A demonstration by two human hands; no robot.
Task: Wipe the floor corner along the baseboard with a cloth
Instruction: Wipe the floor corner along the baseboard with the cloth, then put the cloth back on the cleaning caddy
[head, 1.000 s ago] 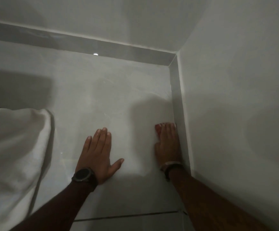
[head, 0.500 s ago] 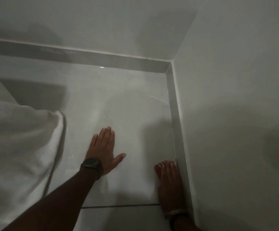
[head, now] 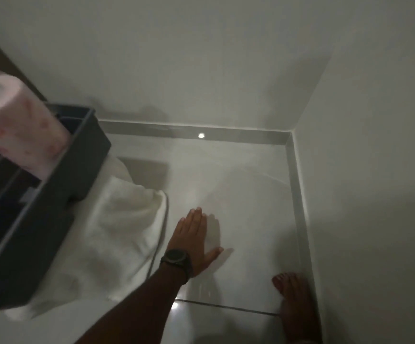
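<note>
Cloth shows only as a faint reddish edge point(head: 275, 281) at the fingertips of the right hand point(head: 294, 301); most of it is hidden under the palm. That hand lies flat on the floor point(head: 246, 194), its fingers point(head: 287, 283) close together and pressing the cloth down, right against the baseboard point(head: 298, 207) that runs along the right wall. The room corner point(head: 289, 140), where this baseboard meets the one under the far wall, is well ahead of the hand. A dark grout line point(head: 226, 307) crosses the floor beside the wrist.

Left of the baseboard, well apart from it, the left hand point(head: 194, 240) rests palm-down on the tile, four fingers held together and the thumb spread out to the side, holding nothing. A dark watch point(head: 175, 256) sits on that wrist. Further left lies a white towel point(head: 127, 219), bunched on the floor. Above it juts a dark grey caddy point(head: 77, 150) with a pink patterned paper roll point(head: 20, 125) resting in it, blurred.
</note>
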